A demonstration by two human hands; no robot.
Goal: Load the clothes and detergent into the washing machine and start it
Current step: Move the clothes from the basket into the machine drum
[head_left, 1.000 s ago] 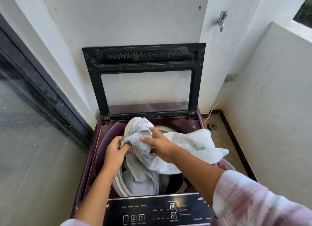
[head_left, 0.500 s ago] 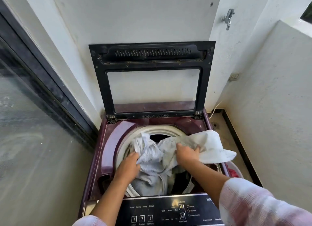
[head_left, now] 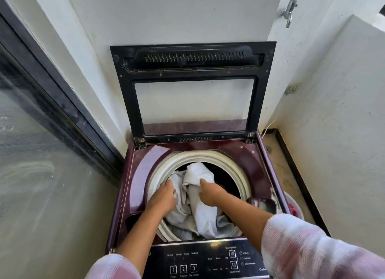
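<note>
- White plastered walls close in a narrow balcony corner, with a dark-framed glass door along the left side and a metal tap fixed high on the wall at upper right.
- One maroon top-loading washing machine stands against the back wall; its black-framed glass lid is raised upright.
- One bundle of pale, white-grey clothes sits inside the round drum, just within the cream rim; how many garments make it up cannot be told.
- Two bare hands reach down into the drum. The left hand presses on the left part of the bundle, fingers curled into the cloth.
- The right hand has its grip pressed together around a raised fold of the same cloth, thumb pointing up against it.
- Both forearms are bare, with pink-and-white checked sleeves pushed up.
- A black control panel runs along the near edge. Readable words: "Normal, Speedy, Heavy, Delicate", then "Wash" and "Dry". Three numbered buttons, 1, 2 and 3, are labelled "Power", "Program" and "Start/Pause". "Water Level" sits under an icon further right; other print is too small to read.
- One pale tub holding something red shows on the floor just right of the machine.
</note>
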